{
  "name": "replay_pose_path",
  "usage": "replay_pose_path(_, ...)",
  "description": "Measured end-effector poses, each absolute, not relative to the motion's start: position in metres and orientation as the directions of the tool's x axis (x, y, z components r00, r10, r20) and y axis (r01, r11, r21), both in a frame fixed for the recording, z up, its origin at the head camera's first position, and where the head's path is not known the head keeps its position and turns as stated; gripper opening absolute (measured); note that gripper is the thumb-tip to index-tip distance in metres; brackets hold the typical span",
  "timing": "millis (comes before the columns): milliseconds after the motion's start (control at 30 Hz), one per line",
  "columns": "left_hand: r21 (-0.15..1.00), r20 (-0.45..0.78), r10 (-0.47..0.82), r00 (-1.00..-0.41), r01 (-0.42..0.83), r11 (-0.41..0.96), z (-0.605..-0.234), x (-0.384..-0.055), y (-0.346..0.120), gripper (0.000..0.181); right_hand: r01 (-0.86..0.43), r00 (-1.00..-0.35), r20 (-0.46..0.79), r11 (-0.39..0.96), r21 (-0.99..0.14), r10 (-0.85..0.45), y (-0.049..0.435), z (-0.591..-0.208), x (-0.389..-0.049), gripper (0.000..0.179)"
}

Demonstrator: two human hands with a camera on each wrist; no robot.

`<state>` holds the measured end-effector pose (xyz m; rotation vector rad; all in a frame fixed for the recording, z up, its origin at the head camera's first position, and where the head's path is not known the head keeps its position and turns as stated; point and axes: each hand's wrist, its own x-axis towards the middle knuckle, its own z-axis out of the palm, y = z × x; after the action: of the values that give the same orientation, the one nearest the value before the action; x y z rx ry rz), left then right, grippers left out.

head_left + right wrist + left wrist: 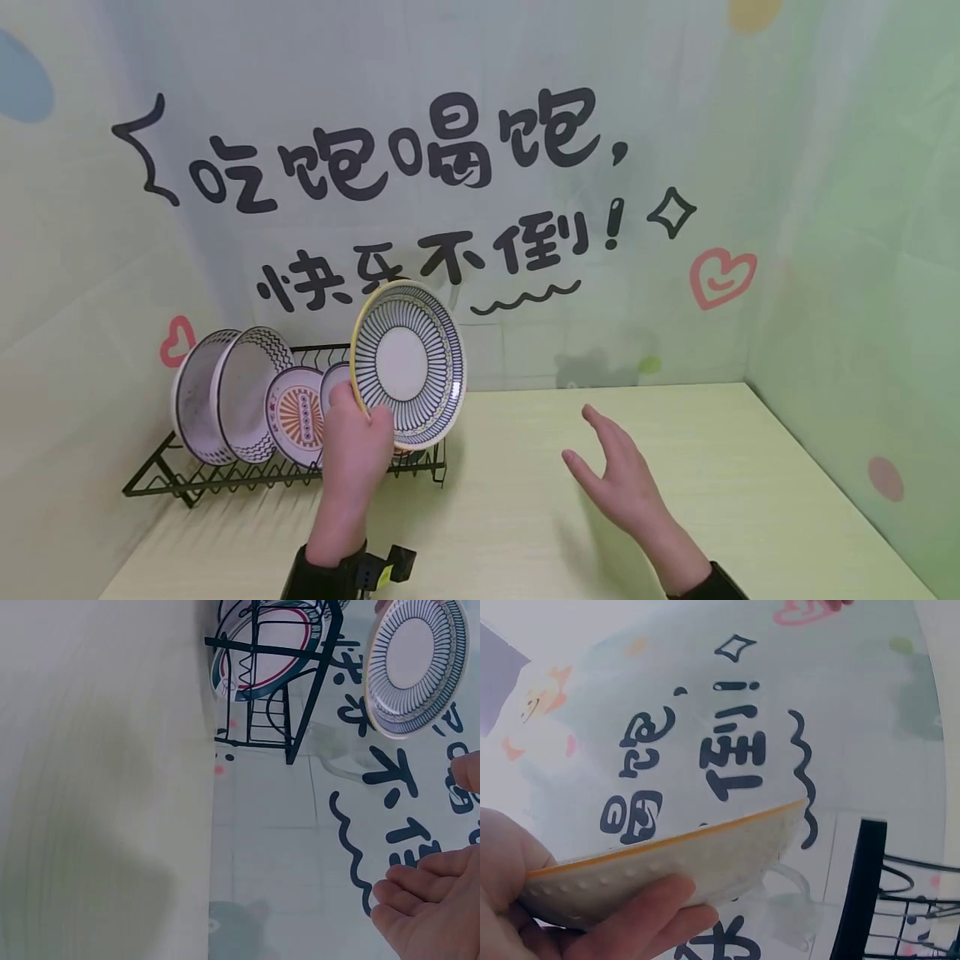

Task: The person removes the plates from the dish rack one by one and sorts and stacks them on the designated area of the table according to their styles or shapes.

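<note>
My left hand (356,442) grips a round plate (402,364) by its lower left rim, the thumb on the front and the fingers behind. Blue radiating lines surround the plate's white centre, and its rim is yellow. It is held tilted up in front of the dish rack (247,479). From the left wrist view, the plate's pale underside (667,870) shows raised dots, with fingers spread beneath it. Apart from the plate, to its right, my right hand (618,475) hovers above the table, fingers extended and thumb spread, holding nothing.
Two deep white bowls (251,396) with zigzag rims stand in the rack's left part. Beside them is a small plate (296,415) with an orange sunburst, and another dish is partly hidden behind my left hand. A printed cloth backdrop (660,317) rises behind the pale table (510,517).
</note>
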<state>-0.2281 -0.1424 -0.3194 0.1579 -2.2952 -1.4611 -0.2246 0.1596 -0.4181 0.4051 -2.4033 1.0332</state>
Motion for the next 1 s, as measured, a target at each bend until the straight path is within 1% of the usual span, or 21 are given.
replay_pose_path(233, 0.908, 0.286, -0.290, -0.913, 0.162, 0.387, -0.322, -0.220, -0.136, 0.049, -0.469, -0.823, 0.564, 0.641, -0.607, -0.068, 0.158, -0.417, -0.226, 0.062)
replay_pose_path(367, 0.926, 0.312, -0.261, -0.913, 0.231, 0.298, -0.327, -0.220, -0.131, 0.052, -0.480, -0.820, 0.568, 0.619, -0.621, -0.067, 0.157, -0.416, -0.226, 0.060)
replay_pose_path(500, 0.939, 0.316, -0.237, -0.919, 0.268, 0.215, -0.333, -0.220, -0.127, 0.056, -0.487, -0.823, 0.564, 0.587, -0.646, -0.062, 0.155, -0.415, -0.225, 0.058)
replay_pose_path(700, 0.960, 0.279, -0.191, -0.941, 0.268, 0.084, -0.342, -0.221, -0.121, 0.056, -0.500, -0.819, 0.572, 0.551, -0.668, -0.049, 0.153, -0.414, -0.225, 0.055)
replay_pose_path(1000, 0.958, 0.285, -0.120, -0.951, 0.285, 0.016, -0.358, -0.220, -0.110, 0.058, -0.507, -0.830, 0.555, 0.474, -0.720, -0.044, 0.151, -0.412, -0.224, 0.053)
